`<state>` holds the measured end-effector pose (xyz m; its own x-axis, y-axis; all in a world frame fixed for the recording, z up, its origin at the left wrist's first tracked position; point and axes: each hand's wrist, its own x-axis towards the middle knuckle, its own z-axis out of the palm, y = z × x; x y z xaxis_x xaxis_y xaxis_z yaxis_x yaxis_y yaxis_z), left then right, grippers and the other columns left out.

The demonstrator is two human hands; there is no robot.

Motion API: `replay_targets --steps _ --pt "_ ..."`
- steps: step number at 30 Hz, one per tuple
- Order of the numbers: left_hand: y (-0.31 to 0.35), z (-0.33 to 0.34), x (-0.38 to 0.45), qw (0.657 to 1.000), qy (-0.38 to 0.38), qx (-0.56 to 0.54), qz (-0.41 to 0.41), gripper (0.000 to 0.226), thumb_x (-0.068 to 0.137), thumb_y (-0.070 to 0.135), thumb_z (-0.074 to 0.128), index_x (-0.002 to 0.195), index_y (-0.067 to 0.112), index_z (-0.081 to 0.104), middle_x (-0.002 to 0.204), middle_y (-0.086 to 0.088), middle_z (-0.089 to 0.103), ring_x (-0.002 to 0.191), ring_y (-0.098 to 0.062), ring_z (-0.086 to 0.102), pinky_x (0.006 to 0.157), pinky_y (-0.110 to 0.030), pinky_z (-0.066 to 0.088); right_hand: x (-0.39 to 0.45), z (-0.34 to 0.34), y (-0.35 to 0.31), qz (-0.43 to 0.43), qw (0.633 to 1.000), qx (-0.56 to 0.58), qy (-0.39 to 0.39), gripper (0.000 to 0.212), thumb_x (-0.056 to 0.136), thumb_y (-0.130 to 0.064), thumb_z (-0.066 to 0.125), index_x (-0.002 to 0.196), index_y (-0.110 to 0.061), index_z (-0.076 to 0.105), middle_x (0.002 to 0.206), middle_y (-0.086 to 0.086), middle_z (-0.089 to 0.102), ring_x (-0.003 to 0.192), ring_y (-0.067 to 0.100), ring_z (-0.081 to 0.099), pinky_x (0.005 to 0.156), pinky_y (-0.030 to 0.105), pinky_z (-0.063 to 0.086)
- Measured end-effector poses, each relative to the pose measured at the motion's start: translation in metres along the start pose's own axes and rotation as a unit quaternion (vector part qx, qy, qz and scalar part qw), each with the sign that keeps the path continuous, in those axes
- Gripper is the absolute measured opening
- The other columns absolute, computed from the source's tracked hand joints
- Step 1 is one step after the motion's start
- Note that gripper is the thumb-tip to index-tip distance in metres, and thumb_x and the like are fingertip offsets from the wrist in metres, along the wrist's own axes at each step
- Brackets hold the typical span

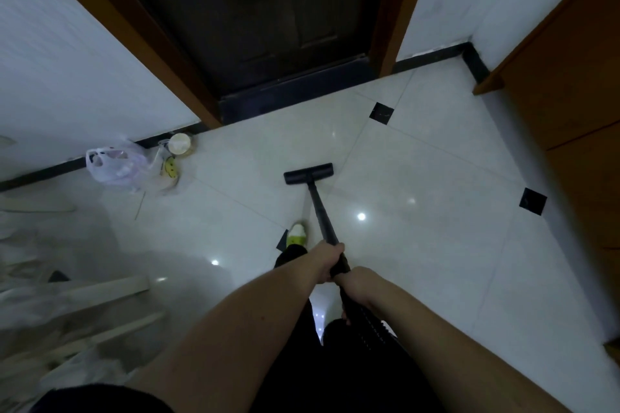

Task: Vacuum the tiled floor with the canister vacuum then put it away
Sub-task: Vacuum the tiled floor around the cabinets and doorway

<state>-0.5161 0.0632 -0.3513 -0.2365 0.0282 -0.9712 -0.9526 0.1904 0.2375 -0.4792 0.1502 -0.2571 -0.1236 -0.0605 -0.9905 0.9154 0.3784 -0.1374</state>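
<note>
1. Glossy white tiled floor (419,245) with small black diamond insets, ending at a dark wooden door (268,17).
2. Left hand (327,261) and right hand (357,282), fingers curled tight round the rigid black vacuum wand (322,214).
3. Flat black floor nozzle (308,173) down on the tile, well ahead of the fingers.
4. Probably stiff and light; best held high on the wand.
5. Thin plastic bag (114,166) far left of the fingers, likely to get sucked in.
</note>
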Motion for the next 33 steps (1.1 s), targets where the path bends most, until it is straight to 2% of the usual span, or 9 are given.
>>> replay_targets --steps 2,5,8,11,15,19,22,26,33 --pt "0.023 -0.02 0.014 1.0 0.001 -0.009 0.007 0.041 0.098 0.024 0.051 0.135 0.009 0.043 0.095 -0.009 0.057 0.084 -0.023 0.057 0.064 -0.038 0.052 0.009 0.005 -0.03 0.005 1.0 0.014 0.004 0.041 0.1 -0.025 0.043 0.127 0.005 0.045 0.073 0.023 0.054 0.047 0.029 0.059 0.04 0.028 0.049" --pt "0.061 -0.052 0.039 1.0 0.005 -0.004 0.011 0.044 0.097 0.026 0.053 0.136 0.009 0.042 0.11 -0.013 0.059 0.098 -0.029 0.059 0.079 -0.044 0.054 0.023 0.008 -0.078 -0.026 0.999 0.013 0.016 0.028 0.099 -0.023 0.041 0.095 0.002 0.053 0.069 0.02 0.056 0.051 0.029 0.058 0.052 0.035 0.051" --pt "0.096 -0.077 0.06 1.0 0.003 0.002 -0.002 0.048 0.097 0.028 0.052 0.14 0.014 0.037 0.122 -0.016 0.057 0.104 -0.03 0.059 0.077 -0.045 0.056 0.032 0.006 -0.118 -0.03 0.999 0.014 0.005 0.028 0.098 -0.023 0.041 0.083 -0.002 0.052 0.067 0.02 0.057 0.05 0.028 0.057 0.052 0.034 0.05" --pt "0.126 -0.096 0.077 1.0 0.003 0.0 -0.03 0.051 0.097 0.027 0.053 0.143 0.021 0.033 0.125 -0.017 0.056 0.109 -0.032 0.059 0.077 -0.047 0.057 0.043 0.002 -0.149 -0.028 0.999 0.019 0.004 0.026 0.098 -0.026 0.042 0.09 -0.004 0.052 0.071 0.017 0.056 0.048 0.025 0.056 0.047 0.029 0.049" --pt "0.155 -0.116 0.098 0.999 0.013 -0.016 -0.044 0.056 0.098 0.021 0.052 0.147 0.026 0.025 0.12 -0.016 0.057 0.097 -0.029 0.06 0.08 -0.048 0.056 0.064 0.0 -0.182 -0.037 0.999 0.007 0.002 0.023 0.097 -0.027 0.043 0.098 -0.005 0.05 0.07 0.015 0.055 0.04 0.022 0.055 0.044 0.028 0.048" --pt "0.173 -0.132 0.119 1.0 0.012 -0.006 -0.021 0.063 0.099 0.022 0.05 0.152 0.029 0.017 0.114 -0.012 0.056 0.087 -0.023 0.057 0.064 -0.038 0.055 0.081 0.002 -0.209 -0.038 0.999 0.0 0.01 0.023 0.098 -0.028 0.044 0.099 -0.006 0.049 0.068 0.012 0.056 0.038 0.022 0.055 0.042 0.029 0.047" --pt "0.183 -0.139 0.13 1.0 0.019 0.011 0.005 0.064 0.099 0.025 0.05 0.154 0.028 0.015 0.128 -0.013 0.052 0.097 -0.025 0.055 0.077 -0.039 0.054 0.084 0.001 -0.225 -0.048 0.999 -0.011 0.024 0.021 0.099 -0.027 0.042 0.099 -0.008 0.048 0.07 0.011 0.057 0.04 0.021 0.055 0.04 0.028 0.047" --pt "0.201 -0.147 0.138 0.999 0.027 0.016 0.009 0.065 0.099 0.029 0.051 0.153 0.029 0.016 0.128 -0.013 0.053 0.096 -0.025 0.056 0.083 -0.045 0.055 0.088 -0.003 -0.246 -0.051 0.998 -0.028 0.032 0.024 0.099 -0.027 0.039 0.102 -0.006 0.049 0.069 0.012 0.058 0.04 0.019 0.056 0.04 0.026 0.047" --pt "0.229 -0.151 0.135 1.0 0.009 -0.005 0.001 0.06 0.097 0.028 0.055 0.15 0.028 0.026 0.125 -0.012 0.056 0.098 -0.026 0.059 0.056 -0.038 0.054 0.091 -0.012 -0.265 -0.041 0.999 0.02 0.03 0.03 0.1 -0.028 0.039 0.111 -0.002 0.049 0.067 0.015 0.059 0.045 0.023 0.058 0.043 0.028 0.05"
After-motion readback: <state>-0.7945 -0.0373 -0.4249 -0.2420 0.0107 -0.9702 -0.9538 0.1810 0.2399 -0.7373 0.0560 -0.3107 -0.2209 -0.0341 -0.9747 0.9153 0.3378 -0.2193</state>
